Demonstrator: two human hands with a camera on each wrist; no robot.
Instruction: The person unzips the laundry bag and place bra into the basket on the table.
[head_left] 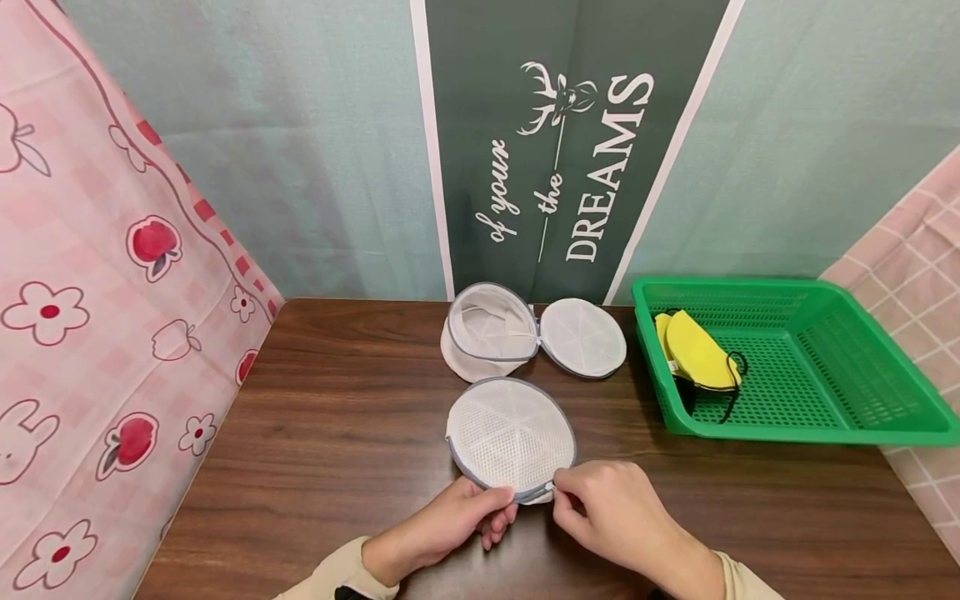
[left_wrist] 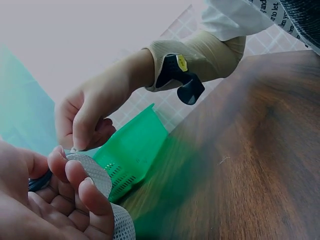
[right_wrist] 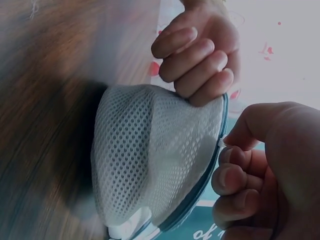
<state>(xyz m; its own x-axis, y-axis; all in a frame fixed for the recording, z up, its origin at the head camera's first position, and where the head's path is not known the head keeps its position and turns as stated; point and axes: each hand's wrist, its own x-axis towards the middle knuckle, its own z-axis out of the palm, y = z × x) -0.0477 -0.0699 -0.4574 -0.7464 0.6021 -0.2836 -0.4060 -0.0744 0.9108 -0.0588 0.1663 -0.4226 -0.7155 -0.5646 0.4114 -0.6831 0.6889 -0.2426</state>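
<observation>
A round white mesh laundry bag [head_left: 512, 433] with a grey zipper rim is held above the table's near middle. At its near edge my left hand [head_left: 468, 517] grips the rim, thumb on top and fingers curled beneath. Just right of it, my right hand [head_left: 618, 508] pinches the small white zipper pull [right_wrist: 222, 143] between thumb and forefinger. In the right wrist view the bag's mesh side [right_wrist: 145, 145] bulges out below the zipper. Behind it lies a second mesh bag [head_left: 491, 329], its round lid [head_left: 583, 337] folded out to the right.
On the right stands a green plastic basket [head_left: 795, 435] holding a yellow item [head_left: 701, 350] with black cord. The brown wooden table [head_left: 322, 433] meets a teal and dark green cloth at the back. Pink patterned cloth hangs at the left.
</observation>
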